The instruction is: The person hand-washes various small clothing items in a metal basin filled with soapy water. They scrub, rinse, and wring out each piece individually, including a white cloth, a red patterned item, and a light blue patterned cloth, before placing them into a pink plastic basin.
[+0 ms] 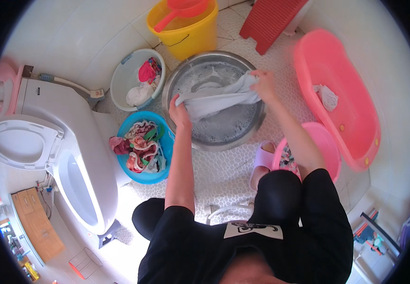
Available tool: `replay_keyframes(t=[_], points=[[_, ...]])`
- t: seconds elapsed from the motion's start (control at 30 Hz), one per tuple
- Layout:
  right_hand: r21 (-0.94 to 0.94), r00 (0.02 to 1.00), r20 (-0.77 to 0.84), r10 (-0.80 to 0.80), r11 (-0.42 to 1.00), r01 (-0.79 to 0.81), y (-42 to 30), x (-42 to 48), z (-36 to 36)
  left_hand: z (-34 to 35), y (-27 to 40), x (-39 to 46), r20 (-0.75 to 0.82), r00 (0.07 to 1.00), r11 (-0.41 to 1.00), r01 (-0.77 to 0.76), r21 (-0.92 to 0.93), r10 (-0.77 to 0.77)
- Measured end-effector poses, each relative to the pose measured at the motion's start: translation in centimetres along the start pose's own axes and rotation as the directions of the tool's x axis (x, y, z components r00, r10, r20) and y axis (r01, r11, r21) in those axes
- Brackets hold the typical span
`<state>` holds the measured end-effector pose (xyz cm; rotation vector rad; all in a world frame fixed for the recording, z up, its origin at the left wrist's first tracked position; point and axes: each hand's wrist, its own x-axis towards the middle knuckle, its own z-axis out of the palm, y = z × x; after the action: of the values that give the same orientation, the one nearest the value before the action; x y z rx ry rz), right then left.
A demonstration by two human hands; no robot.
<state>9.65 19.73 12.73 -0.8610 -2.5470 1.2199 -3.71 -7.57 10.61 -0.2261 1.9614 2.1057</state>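
Note:
A white wet cloth (219, 101) is stretched between my two hands above a large round metal basin (171, 76). My left hand (181, 112) grips its left end near the basin's left rim. The other end is held by my right hand (263, 85), at the basin's upper right. Grey soapy water (226, 124) with foam fills the basin below the cloth. Left of the basin, a blue plastic basin (123, 163) holds patterned clothes (142, 149). A pale plastic basin (119, 78) beyond it holds white and pink clothes (139, 95).
A yellow bucket (199, 39) with a red dipper (189, 9) stands behind the metal basin. On the right are a pink baby bathtub (350, 106) with a white cloth (327, 97) inside, a pink basin (327, 149) and a red washboard (270, 23). A toilet (73, 124) stands left.

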Motion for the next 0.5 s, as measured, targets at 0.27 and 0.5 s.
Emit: replay_keyframes(t=[0.27,0.5], points=[[-0.467,0.946,0.315,0.078,0.88,0.083,4.6,-1.1,13.3,1.4,-10.7,-2.3,0.291,0.933,0.432,-0.176,0.884,-0.214],[-0.082,0.996,-0.071,0.051,0.995,-0.057,7.4,-0.2,19.5,2.2,-17.1,1.6,0.252,0.894,0.905,0.409,-0.118,-0.371]])
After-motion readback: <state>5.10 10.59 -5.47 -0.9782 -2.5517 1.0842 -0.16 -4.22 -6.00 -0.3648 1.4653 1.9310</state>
